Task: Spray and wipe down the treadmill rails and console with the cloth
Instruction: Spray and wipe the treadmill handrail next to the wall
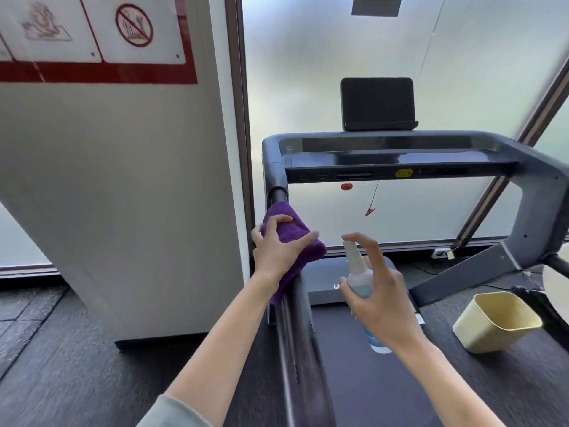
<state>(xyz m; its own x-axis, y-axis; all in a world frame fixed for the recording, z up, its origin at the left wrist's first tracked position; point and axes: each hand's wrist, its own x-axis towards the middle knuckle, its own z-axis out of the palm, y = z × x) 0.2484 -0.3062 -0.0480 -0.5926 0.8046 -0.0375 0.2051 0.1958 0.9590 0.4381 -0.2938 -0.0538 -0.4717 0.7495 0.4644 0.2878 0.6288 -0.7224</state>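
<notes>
A purple cloth [288, 224] is wrapped over the treadmill's left rail [295, 328], and my left hand [277, 245] grips it there, fingers curled over the top. My right hand [380, 297] holds a small clear spray bottle [357, 277] with bluish liquid above the belt, index finger on the nozzle, which points toward the left rail. The dark console [397, 157] spans the frame ahead, with a black screen [378, 103] standing on it. The right rail [557, 266] shows only partly at the right edge.
A pale yellow plastic bin [492, 322] sits tilted on the treadmill belt [369, 380] at the right. A red safety clip [370, 209] hangs on a cord below the console. A white pillar [129, 195] stands close to the left rail. Frosted glass is behind.
</notes>
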